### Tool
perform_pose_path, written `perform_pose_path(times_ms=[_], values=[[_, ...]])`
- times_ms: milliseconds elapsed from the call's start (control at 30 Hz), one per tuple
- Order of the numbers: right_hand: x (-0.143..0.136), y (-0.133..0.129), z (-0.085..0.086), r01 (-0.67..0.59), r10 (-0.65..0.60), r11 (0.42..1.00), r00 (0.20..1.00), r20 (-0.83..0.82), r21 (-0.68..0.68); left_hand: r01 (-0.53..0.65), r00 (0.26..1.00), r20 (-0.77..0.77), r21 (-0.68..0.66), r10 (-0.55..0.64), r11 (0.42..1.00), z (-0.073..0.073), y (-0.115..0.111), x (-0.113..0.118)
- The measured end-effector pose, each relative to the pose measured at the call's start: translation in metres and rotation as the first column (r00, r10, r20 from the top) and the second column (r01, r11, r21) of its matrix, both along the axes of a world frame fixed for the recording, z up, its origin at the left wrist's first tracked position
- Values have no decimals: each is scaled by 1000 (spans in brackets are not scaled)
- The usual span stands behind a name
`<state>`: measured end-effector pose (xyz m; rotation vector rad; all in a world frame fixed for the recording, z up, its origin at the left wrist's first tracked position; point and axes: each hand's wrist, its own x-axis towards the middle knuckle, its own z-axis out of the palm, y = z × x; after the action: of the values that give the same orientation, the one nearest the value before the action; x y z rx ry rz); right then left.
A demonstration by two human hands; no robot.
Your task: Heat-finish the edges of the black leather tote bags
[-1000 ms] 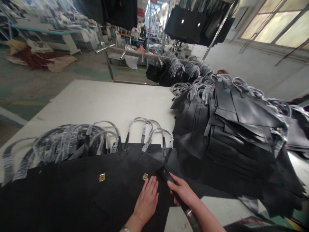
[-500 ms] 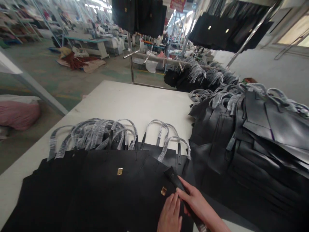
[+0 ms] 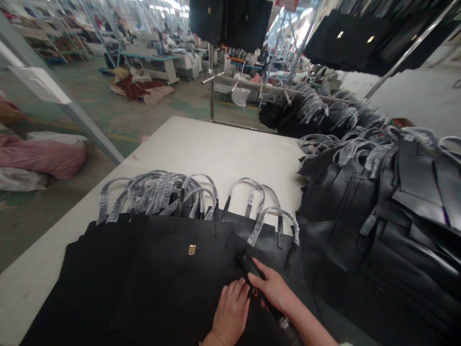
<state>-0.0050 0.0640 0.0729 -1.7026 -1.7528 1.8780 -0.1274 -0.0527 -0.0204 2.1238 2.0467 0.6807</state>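
My right hand (image 3: 272, 288) is closed around a black strap (image 3: 248, 262), which slants across the front of a black bag panel. A shiny metal fitting (image 3: 284, 323) shows near the strap's lower end. My left hand (image 3: 230, 310) rests on the black panel just left of the strap, its fingers slightly bent and close together. A gold clasp (image 3: 255, 292) lies between my two hands, partly covered by the strap and fingers. Farther left, another black bag panel (image 3: 162, 269) carries a gold clasp (image 3: 192, 250). Plastic-wrapped handles (image 3: 165, 190) arch above the overlapping panels.
A tall heap of black bag pieces (image 3: 406, 202) stands on the right of the white table (image 3: 223, 144). Behind it is a metal rack (image 3: 212, 96) with black pieces hanging. A slanted metal post (image 3: 82, 115) is on the left, with pink bundles (image 3: 54, 151) on the floor.
The view has swung left, so the scene sits farther right. The strap has come down over the nearer gold clasp. My left hand has shifted left, its fingers more bent.
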Motion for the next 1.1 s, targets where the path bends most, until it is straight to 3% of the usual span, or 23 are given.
perform_pose_path(times_ms=[233, 400, 567, 767, 933, 1100], values=[[12, -13, 7, -34, 34, 999, 999, 6, -30, 1, 992, 130, -43, 4, 999, 6, 1, -1], [-20, 5, 8, -77, 78, 997, 996, 36, -15, -61, 993, 98, -49, 66, 997, -2, -1, 5], [-48, 22, 12, -111, 110, 992, 994, 24, 57, -102, 994, 46, 101, 98, 990, -16, -4, 10], [-54, 17, 14, -131, 128, 981, 991, 30, 140, -153, 985, 93, 102, 143, 983, -26, -4, 13], [-56, 11, 13, -145, 140, 972, 989, 42, 182, -134, 991, 22, 144, 132, 980, -35, -6, 13], [-81, 23, 9, -110, 105, 974, 994, 39, 198, -147, 988, 57, 106, 141, 983, -29, -6, 13]])
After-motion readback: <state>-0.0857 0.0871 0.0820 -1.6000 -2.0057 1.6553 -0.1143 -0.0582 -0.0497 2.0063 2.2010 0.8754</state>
